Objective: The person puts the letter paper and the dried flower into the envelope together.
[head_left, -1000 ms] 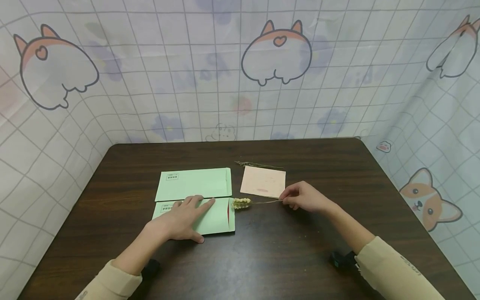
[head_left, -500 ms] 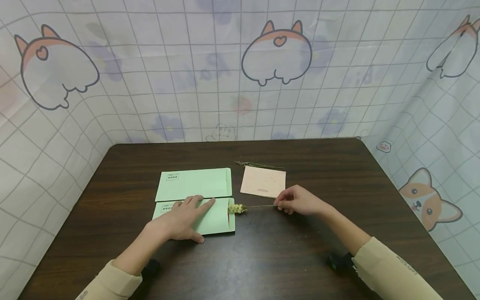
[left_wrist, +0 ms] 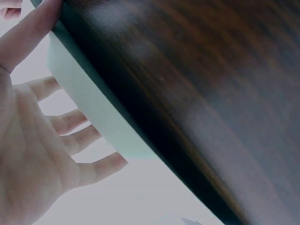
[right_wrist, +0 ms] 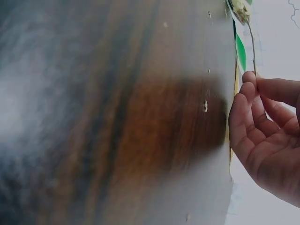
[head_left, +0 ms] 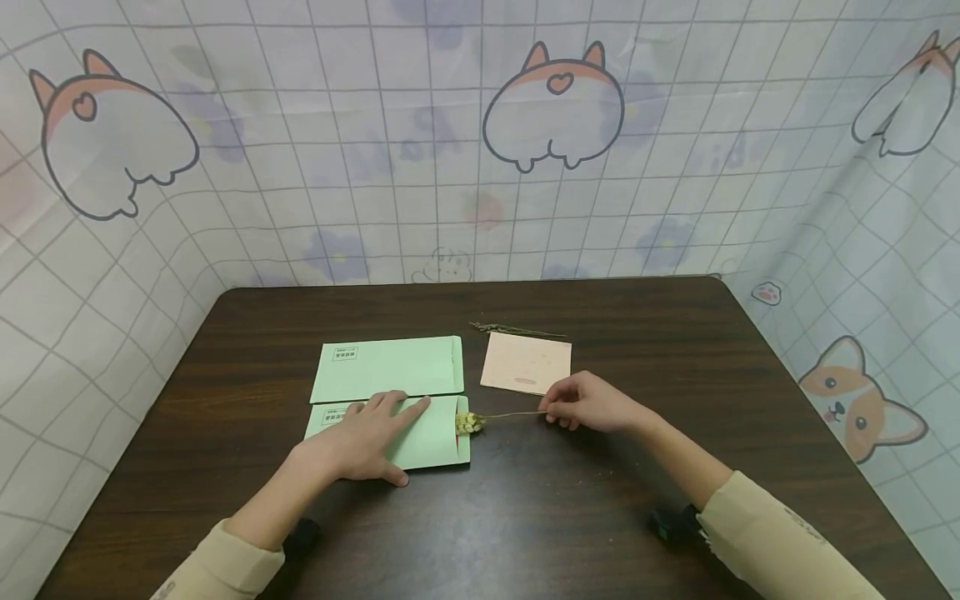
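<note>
My left hand lies with fingers spread on the nearer pale green envelope, its thumb at the envelope's near edge. In the left wrist view the fingers of that hand stretch straight over the envelope. My right hand pinches the thin stem of a dried flower between thumb and fingertips. The flower's cream-yellow head overlaps the envelope's open right end, where a strip of red shows at the opening. In the right wrist view the stem rises from the fingertips of the hand to the flower head.
A second green envelope lies just behind the first. To its right is a pale pink card, with a thin dried sprig along its far edge. The dark wooden table meets a patterned curtain at the back.
My right hand has moved left and slightly nearer with the dried flower, bringing its head from beside the envelope onto its open end. The left hand has stayed in place.
</note>
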`<action>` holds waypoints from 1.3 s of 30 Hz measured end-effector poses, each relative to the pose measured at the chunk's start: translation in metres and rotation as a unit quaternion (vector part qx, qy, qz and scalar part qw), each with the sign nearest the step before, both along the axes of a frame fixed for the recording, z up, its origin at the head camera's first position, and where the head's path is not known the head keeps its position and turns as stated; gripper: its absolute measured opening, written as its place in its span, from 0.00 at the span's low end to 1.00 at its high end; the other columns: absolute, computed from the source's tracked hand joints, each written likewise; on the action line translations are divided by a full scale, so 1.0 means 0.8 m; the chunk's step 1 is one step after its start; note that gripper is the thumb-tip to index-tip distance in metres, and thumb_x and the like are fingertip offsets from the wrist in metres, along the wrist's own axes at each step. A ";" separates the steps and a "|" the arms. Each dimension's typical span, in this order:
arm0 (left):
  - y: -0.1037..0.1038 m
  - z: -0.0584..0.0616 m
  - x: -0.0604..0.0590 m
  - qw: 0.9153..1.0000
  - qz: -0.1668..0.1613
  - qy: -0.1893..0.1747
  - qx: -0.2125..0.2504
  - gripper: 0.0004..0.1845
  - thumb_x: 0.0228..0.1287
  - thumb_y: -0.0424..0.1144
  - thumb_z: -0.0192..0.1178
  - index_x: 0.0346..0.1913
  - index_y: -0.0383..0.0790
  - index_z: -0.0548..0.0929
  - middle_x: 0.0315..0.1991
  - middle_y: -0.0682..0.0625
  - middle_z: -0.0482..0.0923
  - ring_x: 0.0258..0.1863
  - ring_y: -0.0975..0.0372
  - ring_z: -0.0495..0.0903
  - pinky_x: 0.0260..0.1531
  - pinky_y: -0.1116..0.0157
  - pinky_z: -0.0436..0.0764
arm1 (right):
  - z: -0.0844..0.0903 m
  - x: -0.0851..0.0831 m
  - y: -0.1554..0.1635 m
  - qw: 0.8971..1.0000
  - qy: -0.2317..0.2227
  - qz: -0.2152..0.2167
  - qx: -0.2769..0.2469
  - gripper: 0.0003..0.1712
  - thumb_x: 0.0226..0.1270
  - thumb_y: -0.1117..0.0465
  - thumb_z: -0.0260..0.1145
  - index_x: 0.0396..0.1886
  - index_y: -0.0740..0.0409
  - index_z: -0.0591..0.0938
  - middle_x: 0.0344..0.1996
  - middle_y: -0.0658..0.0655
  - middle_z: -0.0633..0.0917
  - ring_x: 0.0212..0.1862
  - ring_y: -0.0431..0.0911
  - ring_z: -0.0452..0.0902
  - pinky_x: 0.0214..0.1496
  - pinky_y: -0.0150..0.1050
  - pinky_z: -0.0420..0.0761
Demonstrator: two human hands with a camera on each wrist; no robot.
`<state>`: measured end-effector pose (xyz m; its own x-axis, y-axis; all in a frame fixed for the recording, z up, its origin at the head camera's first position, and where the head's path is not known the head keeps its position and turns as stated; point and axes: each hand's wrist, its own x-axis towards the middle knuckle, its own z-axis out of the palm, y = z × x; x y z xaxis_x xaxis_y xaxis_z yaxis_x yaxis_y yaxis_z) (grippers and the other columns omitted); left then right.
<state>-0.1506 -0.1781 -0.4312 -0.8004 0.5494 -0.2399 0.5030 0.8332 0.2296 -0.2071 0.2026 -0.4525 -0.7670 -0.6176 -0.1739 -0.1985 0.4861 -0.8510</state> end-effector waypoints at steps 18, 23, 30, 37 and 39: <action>0.000 0.003 0.002 1.000 -0.006 0.006 0.007 0.58 0.51 0.56 0.80 0.81 0.43 0.59 0.72 0.36 0.60 0.70 0.41 0.62 0.60 0.36 0.66 | -0.002 0.001 -0.026 1.000 0.005 0.015 -0.024 0.08 0.76 0.67 0.64 0.44 0.66 0.87 0.32 0.60 0.86 0.30 0.48 0.78 0.34 0.42 0.83; -0.001 0.003 0.002 1.000 -0.007 0.005 0.009 0.58 0.52 0.56 0.79 0.81 0.44 0.59 0.72 0.36 0.60 0.71 0.42 0.61 0.60 0.36 0.66 | -0.002 0.002 -0.033 1.000 0.013 0.013 -0.024 0.08 0.75 0.67 0.64 0.44 0.67 0.87 0.33 0.60 0.87 0.31 0.47 0.79 0.35 0.42 0.84; -0.001 0.003 0.003 1.000 -0.006 0.009 0.009 0.58 0.51 0.56 0.80 0.81 0.43 0.59 0.71 0.35 0.60 0.70 0.42 0.62 0.59 0.36 0.67 | -0.004 0.003 -0.039 1.000 0.010 0.011 -0.024 0.06 0.71 0.68 0.69 0.43 0.66 0.87 0.33 0.59 0.87 0.32 0.47 0.80 0.37 0.44 0.85; 0.000 0.003 0.003 1.000 -0.006 0.011 0.009 0.58 0.51 0.56 0.80 0.81 0.43 0.60 0.71 0.35 0.61 0.70 0.41 0.62 0.58 0.35 0.67 | -0.004 0.003 -0.044 1.000 0.012 0.010 -0.027 0.06 0.70 0.68 0.70 0.42 0.67 0.87 0.33 0.60 0.88 0.32 0.49 0.82 0.38 0.48 0.86; 0.000 0.003 0.003 1.000 -0.007 0.011 0.010 0.58 0.50 0.55 0.80 0.81 0.43 0.60 0.71 0.35 0.61 0.70 0.41 0.62 0.58 0.34 0.67 | -0.003 0.004 -0.046 1.000 0.017 0.010 -0.025 0.05 0.71 0.68 0.69 0.42 0.66 0.87 0.33 0.60 0.87 0.32 0.48 0.81 0.38 0.48 0.86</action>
<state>-0.1482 -0.1778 -0.4287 -0.7978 0.5645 -0.2119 0.5190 0.8218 0.2352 -0.2039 0.1656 -0.4548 -0.7596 -0.6397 -0.1173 -0.2360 0.4393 -0.8668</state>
